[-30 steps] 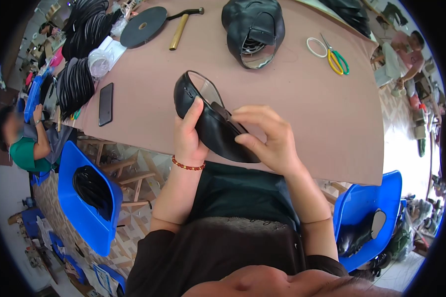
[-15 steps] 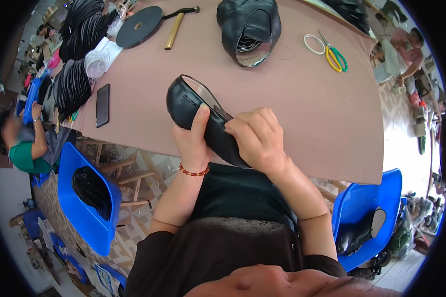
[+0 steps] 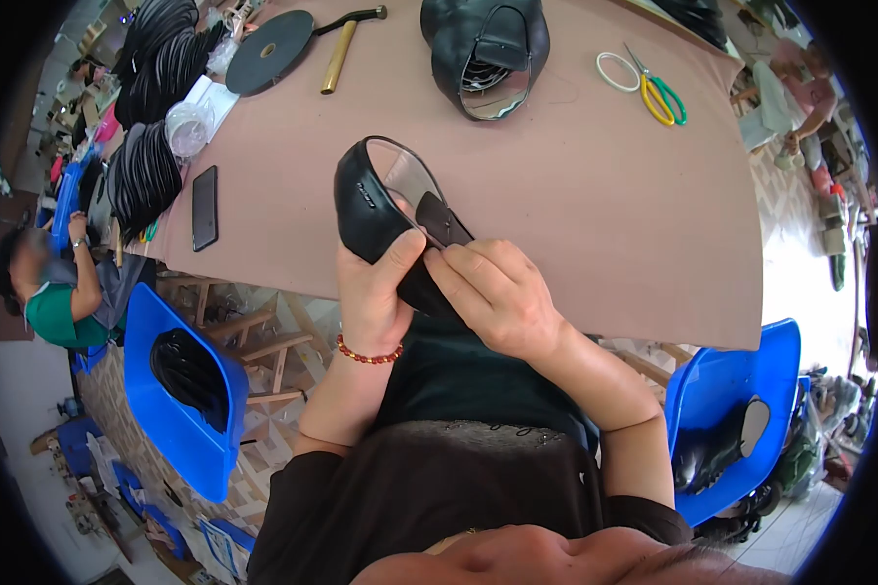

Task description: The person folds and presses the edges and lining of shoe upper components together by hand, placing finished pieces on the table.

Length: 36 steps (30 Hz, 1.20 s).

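Observation:
A black leather shoe upper (image 3: 363, 210) with a pale lining is held just in front of the table's near edge, its opening turned up toward me. My left hand (image 3: 376, 283) is wrapped round its side, thumb pressed on the outer leather. At the rim, my right hand (image 3: 502, 297) pinches the edge beside a dark tongue-like flap (image 3: 442, 219); the fingertips are partly hidden. Farther back on the table lies a bundle of nested black uppers (image 3: 488, 58).
On the table are a hammer (image 3: 339, 58), a roll of black tape (image 3: 254, 63), a phone (image 3: 205, 209), scissors (image 3: 661, 96) and a white ring (image 3: 617, 72). Blue bins (image 3: 151, 390) (image 3: 751, 380) flank me. A person in green (image 3: 63, 307) sits at left.
The upper has tipped so more of its inside and the dark flap show. My right hand has shifted slightly down and left along the rim; my left hand keeps its grip.

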Tool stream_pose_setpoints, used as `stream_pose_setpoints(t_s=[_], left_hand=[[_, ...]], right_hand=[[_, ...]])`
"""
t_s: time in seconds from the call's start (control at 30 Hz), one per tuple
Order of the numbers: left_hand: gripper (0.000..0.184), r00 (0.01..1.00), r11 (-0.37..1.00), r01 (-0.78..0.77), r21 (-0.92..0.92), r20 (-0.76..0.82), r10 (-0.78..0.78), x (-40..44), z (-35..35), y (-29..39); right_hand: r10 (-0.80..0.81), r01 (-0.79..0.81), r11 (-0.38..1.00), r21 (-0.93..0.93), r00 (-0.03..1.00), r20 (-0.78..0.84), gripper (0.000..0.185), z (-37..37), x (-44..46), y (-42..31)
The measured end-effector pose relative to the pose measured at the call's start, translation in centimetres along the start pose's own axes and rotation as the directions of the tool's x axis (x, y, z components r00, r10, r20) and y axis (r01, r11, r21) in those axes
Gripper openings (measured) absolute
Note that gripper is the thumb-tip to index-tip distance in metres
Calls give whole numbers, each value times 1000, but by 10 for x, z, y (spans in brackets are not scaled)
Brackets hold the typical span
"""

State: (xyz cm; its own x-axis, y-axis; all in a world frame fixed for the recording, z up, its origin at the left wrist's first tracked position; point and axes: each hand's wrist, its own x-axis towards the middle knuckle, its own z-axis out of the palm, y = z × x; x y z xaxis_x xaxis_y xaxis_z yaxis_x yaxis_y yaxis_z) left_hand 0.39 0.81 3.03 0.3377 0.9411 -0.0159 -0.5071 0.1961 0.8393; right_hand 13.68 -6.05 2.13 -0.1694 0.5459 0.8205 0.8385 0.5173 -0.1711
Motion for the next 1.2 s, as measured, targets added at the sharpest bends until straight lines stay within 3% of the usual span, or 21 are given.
stream_pose_setpoints(t_s=[0.03,0.17,0.27,0.3,0.4,0.47,0.57,0.67,0.83,0.93,0.97,1.07,1.1,1.2], left_hand=[[19,1000,998,-13,67,3,13,0,-3,3],[18,996,991,70,-114,65,-63,15,-28,4],[16,984,974,116,-193,157,-86,11,-27,3],[16,981,980,100,-173,180,-68,8,-24,0],[17,990,993,9,-114,143,8,0,-8,-5],[17,997,995,-15,-100,77,23,-5,2,-6],[17,999,999,-10,-38,-39,9,0,5,-9],[19,974,940,201,-277,155,-163,-3,1,-4],[25,952,955,35,-295,301,58,-3,14,-10],[28,898,965,-212,-154,359,255,-4,21,-16],[34,880,945,-314,-88,347,324,-3,21,-20],[42,805,857,-508,83,399,439,-1,28,-38],[56,791,859,-485,165,503,349,-1,24,-43],[70,731,869,-455,192,638,242,-1,21,-48]], right_hand=[[23,-24,999,36,999,23,30,-3,0,-3],[224,-224,913,340,974,40,25,-4,-14,0],[591,-543,675,499,803,75,21,-14,-4,3],[627,-570,640,515,775,78,12,-14,5,6],[549,-595,620,512,795,259,6,-9,22,7],[537,-568,662,490,815,219,20,3,25,4],[513,-585,650,486,809,288,18,12,22,9],[316,-370,791,486,929,193,19,3,24,14],[-20,-196,851,487,915,403,24,-41,45,35],[107,-478,620,622,837,537,28,-61,46,44],[137,-507,343,790,860,492,32,-61,41,46],[422,-520,80,851,791,444,31,-59,45,33],[546,-635,169,754,697,465,26,-63,53,21],[553,-652,656,381,758,346,19,-67,62,4]])
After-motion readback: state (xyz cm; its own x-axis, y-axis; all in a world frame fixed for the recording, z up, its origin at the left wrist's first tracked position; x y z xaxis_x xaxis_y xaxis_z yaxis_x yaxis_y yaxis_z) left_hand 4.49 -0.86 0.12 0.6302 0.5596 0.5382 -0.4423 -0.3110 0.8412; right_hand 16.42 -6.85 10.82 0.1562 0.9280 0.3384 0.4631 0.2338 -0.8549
